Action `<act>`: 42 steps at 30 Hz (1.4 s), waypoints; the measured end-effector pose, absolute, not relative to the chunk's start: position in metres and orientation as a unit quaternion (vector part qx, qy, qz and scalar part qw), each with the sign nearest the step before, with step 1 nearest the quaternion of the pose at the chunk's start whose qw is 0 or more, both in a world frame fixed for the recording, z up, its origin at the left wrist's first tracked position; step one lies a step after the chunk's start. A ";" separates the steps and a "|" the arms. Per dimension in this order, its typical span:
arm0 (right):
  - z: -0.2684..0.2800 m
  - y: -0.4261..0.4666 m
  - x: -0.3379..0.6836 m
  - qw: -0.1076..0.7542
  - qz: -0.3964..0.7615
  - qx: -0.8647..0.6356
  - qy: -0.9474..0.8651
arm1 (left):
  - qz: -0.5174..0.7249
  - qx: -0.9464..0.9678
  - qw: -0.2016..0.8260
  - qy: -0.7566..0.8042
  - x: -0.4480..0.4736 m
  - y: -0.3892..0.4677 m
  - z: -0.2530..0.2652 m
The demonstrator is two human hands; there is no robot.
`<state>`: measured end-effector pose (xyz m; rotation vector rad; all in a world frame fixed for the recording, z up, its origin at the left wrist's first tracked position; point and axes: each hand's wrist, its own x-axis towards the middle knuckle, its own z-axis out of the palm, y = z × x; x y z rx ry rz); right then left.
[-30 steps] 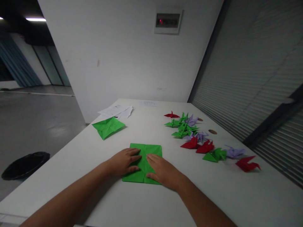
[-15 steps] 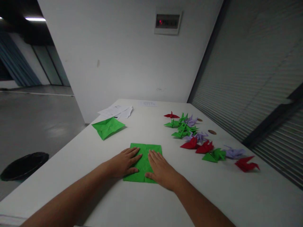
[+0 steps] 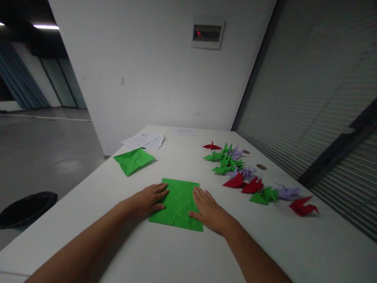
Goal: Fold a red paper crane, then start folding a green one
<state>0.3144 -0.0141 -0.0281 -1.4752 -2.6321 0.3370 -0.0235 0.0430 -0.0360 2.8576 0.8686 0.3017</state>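
A creased square sheet of green paper lies on the white table in front of me. My left hand rests flat across its left edge, fingers stretched out. Over its right edge lies my right hand, also flat, with the thumb out to the side. Both hands touch the paper without gripping it, and its middle shows between them. Beyond my left hand is a second creased green sheet, its corners slightly raised.
White printed papers lie at the table's far left. Along the right side are folded paper cranes: several green ones, red ones and purple ones. A black-lined bin stands on the floor to the left. Blinds border the right.
My hands have slid apart, from the middle of the green paper out to its left and right edges. More of the sheet shows now, turned slightly. The camera view has shifted a little.
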 end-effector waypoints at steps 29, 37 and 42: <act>0.007 -0.024 0.337 0.097 0.272 -0.429 -0.856 | 0.038 0.948 0.197 0.246 -0.040 0.047 -0.013; 0.012 -0.043 0.323 0.084 0.277 -0.432 -0.854 | 0.056 0.945 0.207 0.246 -0.037 0.040 -0.011; 0.015 -0.045 0.321 0.124 0.245 -0.442 -0.854 | 0.041 0.943 0.197 0.266 -0.030 0.033 -0.009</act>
